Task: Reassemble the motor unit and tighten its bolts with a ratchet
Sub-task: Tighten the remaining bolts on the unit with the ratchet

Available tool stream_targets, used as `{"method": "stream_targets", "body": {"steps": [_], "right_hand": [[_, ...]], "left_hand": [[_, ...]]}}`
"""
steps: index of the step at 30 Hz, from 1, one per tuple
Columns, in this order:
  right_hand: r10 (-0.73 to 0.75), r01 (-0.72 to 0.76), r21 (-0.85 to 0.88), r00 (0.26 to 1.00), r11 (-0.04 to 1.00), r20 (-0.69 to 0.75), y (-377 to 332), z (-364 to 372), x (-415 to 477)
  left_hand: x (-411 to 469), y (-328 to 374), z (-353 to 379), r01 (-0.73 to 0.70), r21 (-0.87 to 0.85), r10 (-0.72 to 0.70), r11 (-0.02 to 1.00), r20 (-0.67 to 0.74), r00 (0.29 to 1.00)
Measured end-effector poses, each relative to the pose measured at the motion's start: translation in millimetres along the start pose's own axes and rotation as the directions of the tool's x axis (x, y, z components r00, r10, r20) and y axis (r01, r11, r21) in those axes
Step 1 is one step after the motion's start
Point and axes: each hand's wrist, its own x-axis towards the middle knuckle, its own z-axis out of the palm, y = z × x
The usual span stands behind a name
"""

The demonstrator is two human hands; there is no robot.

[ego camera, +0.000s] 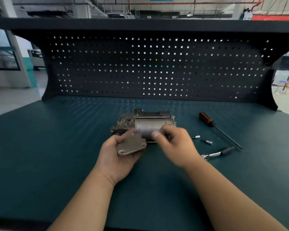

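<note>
Plate [131, 146] in grip of left hand [118, 158], beside motor unit [146, 126] (right hand [174, 142]: cannot tell).

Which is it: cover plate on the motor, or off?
Off. The left hand holds the plate loose in front of the motor, two visible bolt holes empty.

Grey metal motor unit [145, 125]; teal bench top [57, 147]; orange-and-black screwdriver [207, 120]; black pegboard [140, 67] with square holes.

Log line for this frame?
left hand: holds cover plate | right hand: at motor unit, grip unclear | ratchet: lying on bench
</note>
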Motion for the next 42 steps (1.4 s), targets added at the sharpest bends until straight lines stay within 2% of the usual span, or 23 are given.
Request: {"method": "stream_targets", "body": {"steps": [2,3,5,6,7,10,12,13,14,15,16,17,18,19,20,21,22,26,30,32,36,39,42], "right_hand": [[0.232,-0.23,0.073,0.972,0.971,-0.028,6,-1,6],[0.341,-0.341,0.116,0.94,0.933,0.021,8,-1,7],[0.471,-0.521,0.288,0.852,0.803,0.227,8,2,6],[0.467,-0.57,0.357,0.818,0.74,0.337,8,4,4],[0.435,-0.585,0.373,0.8,0.721,0.413,8,6,2],[0.37,-0.49,0.184,0.813,0.852,0.45,8,9,-1],[0.346,-0.392,0.037,0.849,0.919,0.399,9,9,0],[0.33,-0.358,0.009,0.87,0.933,0.367,10,10,1],[0.318,-0.339,0.007,0.888,0.941,0.333,12,11,1],[0.314,-0.336,0.023,0.902,0.942,0.298,13,13,1],[0.319,-0.342,0.044,0.91,0.939,0.264,15,14,2],[0.33,-0.352,0.058,0.914,0.934,0.236,17,14,3],[0.342,-0.362,0.064,0.916,0.93,0.213,19,15,4],[0.354,-0.371,0.062,0.915,0.926,0.196,21,15,6],[0.363,-0.378,0.052,0.914,0.924,0.183,23,15,7],[0.368,-0.381,0.046,0.914,0.923,0.172,24,14,9],[0.368,-0.381,0.051,0.915,0.923,0.164,26,13,10],[0.378,-0.399,0.173,0.915,0.901,0.143,33,2,13],[0.363,-0.384,0.188,0.922,0.904,0.137,31,9,14],[0.353,-0.372,0.162,0.926,0.914,0.133,29,17,14],[0.316,-0.316,-0.01,0.946,0.949,0.078,31,25,12],[0.294,-0.276,-0.243,0.955,0.93,0.041,31,24,12],[0.301,-0.291,-0.282,0.954,0.914,-0.008,31,18,13]], "left_hand": [[-1,1,-2,-0.048,0.085,0.042,0.995,0.072,0.997],[-3,0,0,-0.059,0.155,0.044,0.986,0.099,0.994],[-3,-5,2,-0.064,0.302,0.038,0.951,0.093,0.995],[-2,-8,2,-0.068,0.344,0.045,0.936,0.074,0.996],[-1,-10,2,-0.079,0.377,0.062,0.923,0.056,0.996],[-1,-14,1,-0.142,0.505,0.157,0.851,0.014,0.987],[-2,-16,-1,-0.193,0.705,0.261,0.682,0.012,0.965],[-1,-15,-5,-0.242,0.812,0.368,0.531,0.036,0.929],[2,-12,-9,-0.303,0.88,0.503,0.365,0.087,0.86],[3,-5,-13,-0.357,0.908,0.645,0.218,0.141,0.751],[6,5,-16,-0.374,0.92,0.763,0.119,0.156,0.627],[11,16,-21,-0.35,0.933,0.838,0.085,0.123,0.532],[17,27,-27,-0.295,0.949,0.861,0.11,0.057,0.506],[23,36,-32,-0.229,0.955,0.829,0.189,-0.03,0.559],[30,39,-36,-0.176,0.943,0.753,0.283,-0.105,0.65],[36,39,-40,-0.142,0.924,0.663,0.354,-0.141,0.735],[41,37,-42,-0.126,0.913,0.599,0.389,-0.146,0.788],[47,36,-43,-0.113,0.907,0.508,0.406,-0.122,0.852],[45,34,-42,-0.133,0.908,0.316,0.398,0.0,0.949],[46,27,-42,-0.183,0.926,0.285,0.331,0.087,0.955],[40,18,-42,-0.237,0.969,0.33,0.068,0.203,0.922],[36,12,-39,-0.242,0.969,0.345,-0.055,0.246,0.906],[41,4,-28,-0.235,0.959,0.443,-0.157,0.281,0.851]]}}
